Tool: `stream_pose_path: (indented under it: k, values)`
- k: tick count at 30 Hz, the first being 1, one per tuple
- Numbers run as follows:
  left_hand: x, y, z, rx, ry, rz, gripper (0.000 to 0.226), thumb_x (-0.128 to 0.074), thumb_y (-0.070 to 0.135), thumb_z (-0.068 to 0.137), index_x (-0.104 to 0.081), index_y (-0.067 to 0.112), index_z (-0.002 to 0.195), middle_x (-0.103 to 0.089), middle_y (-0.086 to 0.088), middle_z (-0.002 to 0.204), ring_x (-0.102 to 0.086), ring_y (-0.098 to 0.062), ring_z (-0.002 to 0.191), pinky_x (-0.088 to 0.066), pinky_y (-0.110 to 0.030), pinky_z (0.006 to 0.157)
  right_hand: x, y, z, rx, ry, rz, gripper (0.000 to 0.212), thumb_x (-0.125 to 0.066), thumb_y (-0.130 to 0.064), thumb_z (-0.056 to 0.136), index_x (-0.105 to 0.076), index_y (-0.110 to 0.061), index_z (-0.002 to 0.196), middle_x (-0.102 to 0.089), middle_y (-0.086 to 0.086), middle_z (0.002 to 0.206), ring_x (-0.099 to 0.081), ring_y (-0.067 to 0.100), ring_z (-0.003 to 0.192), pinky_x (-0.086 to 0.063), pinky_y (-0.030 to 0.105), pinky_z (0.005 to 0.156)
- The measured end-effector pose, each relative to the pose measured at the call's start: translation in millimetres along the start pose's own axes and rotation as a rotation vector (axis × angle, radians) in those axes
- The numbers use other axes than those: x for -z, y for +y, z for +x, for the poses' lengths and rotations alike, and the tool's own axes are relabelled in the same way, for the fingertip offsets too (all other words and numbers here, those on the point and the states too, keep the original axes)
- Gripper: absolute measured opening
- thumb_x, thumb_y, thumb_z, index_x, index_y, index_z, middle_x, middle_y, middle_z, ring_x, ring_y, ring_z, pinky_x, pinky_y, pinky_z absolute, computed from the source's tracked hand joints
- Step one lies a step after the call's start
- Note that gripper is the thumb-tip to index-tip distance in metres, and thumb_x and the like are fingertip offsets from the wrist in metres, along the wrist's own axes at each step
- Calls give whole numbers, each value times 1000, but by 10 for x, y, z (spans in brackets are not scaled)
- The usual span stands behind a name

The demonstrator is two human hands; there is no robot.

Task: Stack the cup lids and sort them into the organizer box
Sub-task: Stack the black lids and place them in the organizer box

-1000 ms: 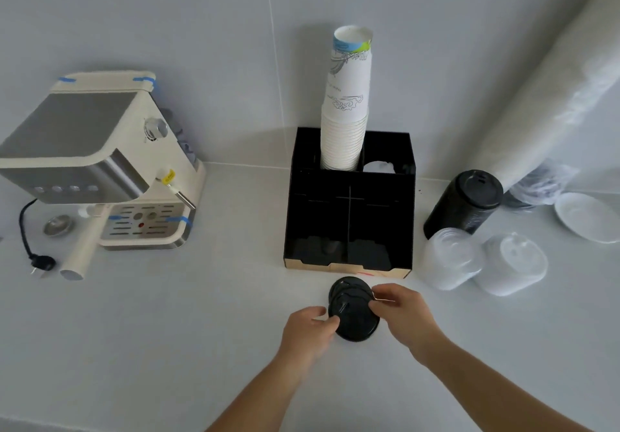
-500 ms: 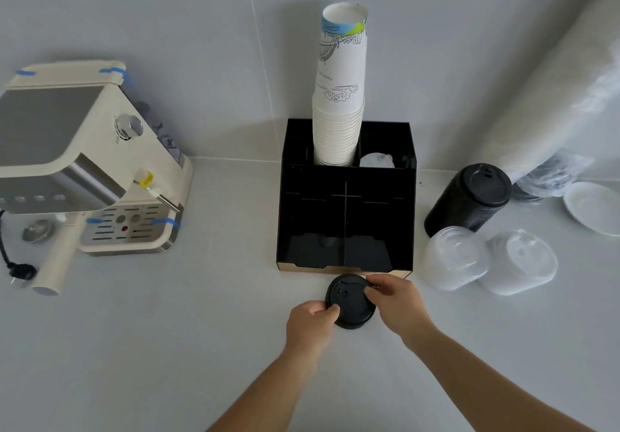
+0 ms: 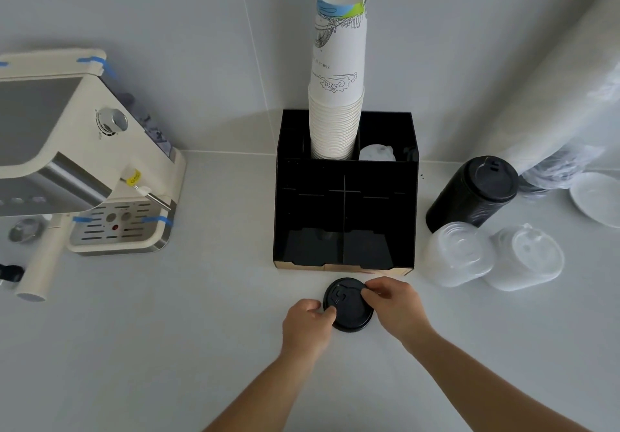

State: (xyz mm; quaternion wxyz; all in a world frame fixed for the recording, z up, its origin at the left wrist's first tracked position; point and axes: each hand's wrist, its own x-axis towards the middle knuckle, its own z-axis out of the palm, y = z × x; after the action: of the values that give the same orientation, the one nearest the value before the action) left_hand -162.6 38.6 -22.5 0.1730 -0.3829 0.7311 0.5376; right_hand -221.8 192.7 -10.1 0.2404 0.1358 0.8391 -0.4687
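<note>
A coffee bar: espresso machine point(image 3: 90, 159), paper cups point(image 3: 337, 96), lid stacks point(image 3: 473, 193).

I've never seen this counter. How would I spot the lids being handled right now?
Find the black organizer box against the wall. Just in front of it, on the counter, both hands pinch the black lids. Unlike the tall black lid stack to the right, this one lies low and flat.

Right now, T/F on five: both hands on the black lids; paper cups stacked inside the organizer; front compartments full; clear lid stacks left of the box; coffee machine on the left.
1. The left hand and the right hand both grip the black lids. True.
2. The paper cup stack stands in the organizer box. True.
3. Front compartments are full. False: no lids show in them.
4. Clear lid stacks lie left of the box. False: right.
5. The coffee machine is on the left. True.
</note>
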Motion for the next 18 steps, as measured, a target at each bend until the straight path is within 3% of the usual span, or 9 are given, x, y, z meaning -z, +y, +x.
stream_pose_path:
  k: [4, 8, 12, 16, 18]
  values:
    - [16, 35, -5, -1, 19, 25, 20, -67, 30, 81, -66, 13, 91, -70, -3, 79, -65, -20, 76, -53, -33, 72, 2, 14, 17, 15, 0, -35, 5, -70, -23, 88, -74, -21, 89, -71, -8, 83, -65, 12, 81, -46, 16, 66]
    - [40, 79, -3, -75, 40, 131, 22, -64, 25, 86, -60, 23, 107, -56, 16, 73, -57, -14, 82, -40, -21, 71, -10, 14, 41, 24, 6, -60, 7, -69, -26, 88, -72, -20, 86, -71, -4, 84, -65, 18, 82, -51, 24, 72]
    - [36, 120, 13, -130, 28, 183, 1, -61, 27, 88, -62, 27, 88, -59, 17, 71, -62, -16, 83, -41, -18, 63, -25, 0, 43, 47, -16, -112, 10, -64, -26, 92, -73, -25, 97, -70, -4, 89, -65, 19, 88, -46, 22, 74]
    - [36, 156, 34, -131, 30, 161, 7, -62, 25, 88, -61, 26, 81, -67, 6, 77, -66, -21, 86, -47, -25, 71, -8, -21, 58, 47, -38, -169, 16, -63, -28, 93, -77, -20, 94, -72, -5, 85, -65, 18, 86, -48, 22, 74]
    - [32, 177, 29, -133, 36, 138, 7, -61, 21, 88, -63, 24, 82, -71, -1, 84, -67, -22, 87, -46, -21, 67, 3, -15, 85, 24, -49, -170, 15, -63, -30, 92, -76, -22, 91, -71, -6, 80, -65, 18, 80, -50, 25, 72]
